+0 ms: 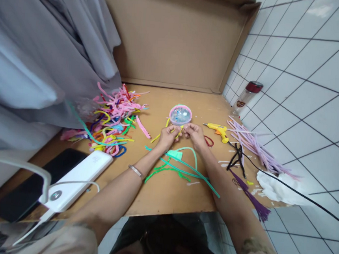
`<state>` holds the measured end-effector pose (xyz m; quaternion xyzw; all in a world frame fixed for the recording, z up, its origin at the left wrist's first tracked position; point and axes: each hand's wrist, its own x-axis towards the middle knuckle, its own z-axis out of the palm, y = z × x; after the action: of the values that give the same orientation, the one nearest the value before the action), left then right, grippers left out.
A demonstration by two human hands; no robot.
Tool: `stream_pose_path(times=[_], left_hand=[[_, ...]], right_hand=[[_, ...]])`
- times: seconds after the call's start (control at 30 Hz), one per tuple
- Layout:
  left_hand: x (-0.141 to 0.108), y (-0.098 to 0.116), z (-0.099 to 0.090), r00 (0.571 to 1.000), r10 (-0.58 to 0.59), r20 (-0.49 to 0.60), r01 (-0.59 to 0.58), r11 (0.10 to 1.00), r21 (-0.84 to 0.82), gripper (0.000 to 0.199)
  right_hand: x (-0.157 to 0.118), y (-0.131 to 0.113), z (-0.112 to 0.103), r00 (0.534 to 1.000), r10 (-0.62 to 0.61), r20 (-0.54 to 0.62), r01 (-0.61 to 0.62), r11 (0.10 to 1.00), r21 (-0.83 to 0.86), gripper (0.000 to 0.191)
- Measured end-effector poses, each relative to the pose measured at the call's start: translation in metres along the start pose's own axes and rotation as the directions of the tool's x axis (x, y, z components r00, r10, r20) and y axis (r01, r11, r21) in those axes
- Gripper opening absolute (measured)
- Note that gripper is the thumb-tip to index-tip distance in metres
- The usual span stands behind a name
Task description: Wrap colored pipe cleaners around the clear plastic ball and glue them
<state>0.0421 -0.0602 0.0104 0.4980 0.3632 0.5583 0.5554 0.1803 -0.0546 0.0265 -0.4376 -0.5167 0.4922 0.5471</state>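
Observation:
My left hand [170, 137] and my right hand [195, 134] meet over the middle of the table, fingertips pinched close together on a yellow pipe cleaner [181, 129]. Part of it is hidden behind the fingers. Just beyond them stands a round pink-rimmed bowl [180, 115] with small colourful bits inside. Another stretch of yellow pipe cleaner [156, 137] shows left of my left hand; whether it joins the held piece I cannot tell. Teal pipe cleaners [185, 170] and bent green ones [156, 173] lie between my forearms. A small red loop [209, 141] rests beside my right wrist.
A heap of mixed pipe cleaners [114, 114] lies left, near a white power bank [78, 180] and a dark phone [42, 183]. To the right are a yellow glue gun [221, 130] with its cord, lilac pipe cleaners [256, 148], a purple tassel [252, 197] and a bottle [246, 98].

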Motion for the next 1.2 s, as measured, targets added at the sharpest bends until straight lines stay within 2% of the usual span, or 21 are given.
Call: stream_pose_path(times=[0.43, 0.63, 0.87, 1.1, 1.2], left_hand=[[0.0007, -0.0032, -0.0023, 1.000, -0.006, 0.023, 0.007, 1.000, -0.024, 0.044], [0.0007, -0.0038, 0.0013, 1.000, -0.026, 0.015, 0.026, 1.000, -0.011, 0.042], [-0.0005, -0.0001, 0.0019, 1.000, -0.008, 0.028, 0.008, 1.000, -0.005, 0.045], [-0.0047, 0.0029, 0.0017, 0.999, 0.001, 0.050, -0.007, 0.994, 0.108, 0.043], [-0.0051, 0.0028, 0.0013, 0.997, -0.006, 0.070, -0.001, 0.994, 0.109, 0.044]], right_hand=[[-0.0022, 0.0027, -0.0014, 0.994, 0.101, 0.040, -0.104, 0.990, 0.093, 0.032], [-0.0009, 0.0039, -0.0021, 0.998, 0.062, 0.022, -0.063, 0.995, 0.075, 0.032], [-0.0029, 0.0005, -0.0029, 0.994, 0.084, 0.066, -0.090, 0.991, 0.098, 0.032], [-0.0011, 0.0017, -0.0029, 1.000, 0.020, -0.020, -0.020, 0.999, 0.026, 0.028], [-0.0004, 0.0041, -0.0032, 1.000, -0.009, -0.006, 0.009, 1.000, 0.024, 0.024]])
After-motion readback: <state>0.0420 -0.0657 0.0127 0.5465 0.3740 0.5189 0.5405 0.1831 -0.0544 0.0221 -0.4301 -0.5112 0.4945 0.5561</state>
